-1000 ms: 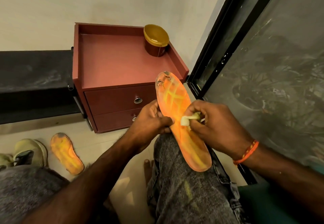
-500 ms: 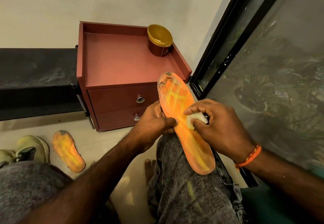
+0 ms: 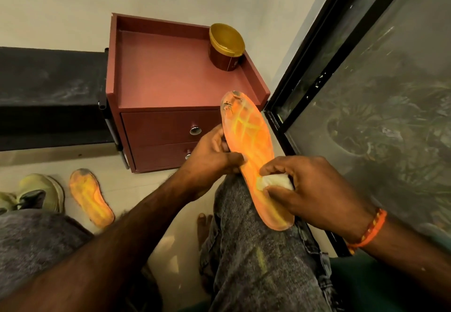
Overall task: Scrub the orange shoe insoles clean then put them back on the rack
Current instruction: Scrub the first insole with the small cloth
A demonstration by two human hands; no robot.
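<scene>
Orange insole (image 3: 249,136) on knee, second insole (image 3: 90,199) on floor

Pale floor (image 3: 151,189) with orange insole (image 3: 91,199) (beside shoe (image 3: 36,193)), cabinet (image 3: 170,106)

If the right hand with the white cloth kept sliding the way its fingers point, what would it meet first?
The right hand points left across the orange insole, so it would probably first meet the left hand gripping the insole's far edge, though depth is uncertain.

Left hand (image 3: 210,158): grips the insole (image 3: 253,150) at its edge, heel resting on the knee
Right hand (image 3: 314,189): pinches a white cloth (image 3: 275,182) against the insole's middle
Floor: second insole (image 3: 90,198) beside a yellow-green shoe (image 3: 36,191)
Cabinet (image 3: 170,77): gold-lidded jar (image 3: 225,45) on top
</scene>
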